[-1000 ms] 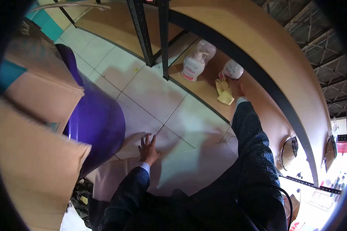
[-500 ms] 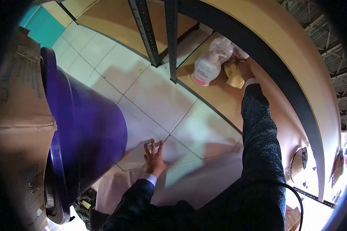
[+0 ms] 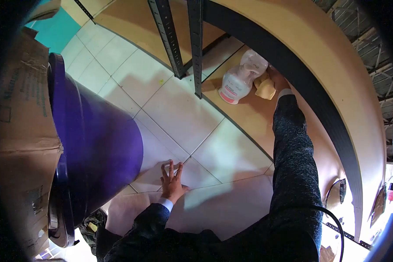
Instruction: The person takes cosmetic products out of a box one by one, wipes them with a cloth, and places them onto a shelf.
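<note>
Reaches the right hand (image 3: 278,82) in under the curved dark edge (image 3: 310,81) of an upper board (image 3: 318,52); has the yellow cloth (image 3: 265,88) right at that hand, low on the tan shelf board (image 3: 244,115) beneath; hides most of the fingers there, so cannot tell whether clenched on the cloth or only lying against its side; spreads the left hand (image 3: 172,185) open with nothing in it, fingers fanned over the pale floor tiles (image 3: 196,131); cannot tell whether touching them.

Beside the cloth, on the same shelf board, shows a white pump bottle (image 3: 235,86) with a pink band at the base; just behind, partly overlapped, shows a second white bottle (image 3: 254,61); near the shelf's corner, shows two black perforated uprights (image 3: 195,48).

Off past the left hand, shows a big purple bin (image 3: 102,139) lying tilted, with a brown cardboard box (image 3: 24,118) up close beside its rim; trails a black cable (image 3: 334,216) by the right sleeve (image 3: 292,161); wears dark sleeves with pale cuffs.
</note>
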A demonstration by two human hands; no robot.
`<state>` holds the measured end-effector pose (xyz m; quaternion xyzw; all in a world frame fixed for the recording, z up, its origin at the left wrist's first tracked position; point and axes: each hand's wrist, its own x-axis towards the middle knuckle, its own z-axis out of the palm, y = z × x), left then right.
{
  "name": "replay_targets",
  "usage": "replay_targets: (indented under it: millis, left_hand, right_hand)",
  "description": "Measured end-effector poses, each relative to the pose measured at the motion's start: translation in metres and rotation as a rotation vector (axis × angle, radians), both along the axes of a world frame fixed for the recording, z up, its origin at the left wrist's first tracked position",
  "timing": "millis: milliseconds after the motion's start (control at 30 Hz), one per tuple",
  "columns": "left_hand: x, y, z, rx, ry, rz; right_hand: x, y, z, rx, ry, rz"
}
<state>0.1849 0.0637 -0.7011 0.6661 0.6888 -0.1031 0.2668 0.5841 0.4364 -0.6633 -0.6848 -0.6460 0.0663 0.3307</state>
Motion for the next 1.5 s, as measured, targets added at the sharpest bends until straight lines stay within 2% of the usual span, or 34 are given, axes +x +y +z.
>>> replay_targets:
  millis: [100, 200, 300, 367, 433, 533, 567, 667, 733, 767, 800, 833, 933, 1000, 1067, 1133, 1200, 1267, 1300, 1367, 1433, 1500]
  left_hand:
    - [0.001, 0.001, 0.006, -0.01, -0.004, 0.009]
    - [0.002, 0.001, 0.008, -0.017, -0.009, 0.016]
    - [0.002, 0.001, 0.004, -0.004, -0.031, 0.031]
    - [0.003, 0.008, 0.011, -0.142, 0.053, 0.003]
    - [0.01, 0.008, 0.037, -0.019, -0.025, -0.014]
    - [0.01, 0.025, 0.102, 0.123, -0.252, -0.252]
    - [0.006, 0.021, 0.135, 0.155, -0.231, -0.204]
    - [0.0, -0.001, 0.236, 0.702, -0.587, -0.195]
    - [-0.017, -0.016, 0.318, 0.777, -0.43, -0.246]
    - [-0.025, -0.026, 0.353, 0.794, -0.406, -0.215]
    - [-0.033, -0.037, 0.386, 0.863, -0.354, -0.271]
    - [-0.043, -0.047, 0.413, 0.928, -0.301, -0.329]
    - [-0.082, -0.076, 0.484, 1.104, -0.209, -0.317]
    - [-0.115, -0.085, 0.518, 1.321, -0.148, -0.297]
    - [-0.156, -0.095, 0.542, 1.27, 0.003, -0.106]
    - [-0.205, -0.093, 0.567, 1.425, 0.062, -0.046]
    - [-0.265, -0.084, 0.577, 1.561, 0.098, 0.072]
    - [-0.328, -0.08, 0.576, 1.353, 0.033, 0.3]
    - [-0.363, -0.076, 0.568, 1.352, 0.035, 0.311]
    - [-0.423, -0.067, 0.545, 0.952, 0.202, 0.353]
    - [-0.446, -0.069, 0.533, 0.884, 0.123, 0.28]
    - [-0.455, -0.07, 0.522, 0.812, 0.042, 0.204]
  right_hand:
    - [0.007, -0.009, -0.01, 0.068, 0.316, -0.028]
    - [0.015, -0.044, -0.021, 0.056, 0.908, 0.001]
    - [0.017, -0.107, -0.034, -0.114, 1.477, 0.093]
    - [0.013, -0.154, -0.041, -0.308, 1.705, 0.21]
    - [-0.029, -0.21, 0.012, -0.44, 1.809, 0.028]
    - [-0.086, -0.282, 0.096, -0.731, 1.847, -0.034]
    - [-0.101, -0.301, 0.121, -0.871, 1.827, -0.005]
    - [-0.132, -0.32, 0.113, -0.902, 1.829, 0.121]
    - [-0.153, -0.327, 0.123, -0.859, 1.763, 0.31]
    - [-0.164, -0.325, 0.13, -0.888, 1.752, 0.349]
    - [-0.177, -0.327, 0.149, -0.779, 1.848, 0.329]
    - [-0.189, -0.327, 0.166, -0.668, 1.942, 0.304]
    - [-0.204, -0.32, 0.215, -0.567, 2.004, 0.431]
    - [-0.215, -0.328, 0.272, -0.556, 1.991, 0.444]
    - [-0.208, -0.321, 0.29, -0.562, 1.87, 0.499]
    - [-0.212, -0.324, 0.319, -0.459, 1.888, 0.526]
    - [-0.204, -0.33, 0.333, -0.486, 1.789, 0.655]
    - [-0.205, -0.333, 0.334, -0.467, 1.703, 0.531]
    - [-0.205, -0.335, 0.33, -0.466, 1.697, 0.499]
    - [-0.205, -0.337, 0.321, -0.468, 1.686, 0.467]
    - [-0.206, -0.339, 0.311, -0.5, 1.657, 0.365]
    - [-0.204, -0.343, 0.31, -0.54, 1.669, 0.381]
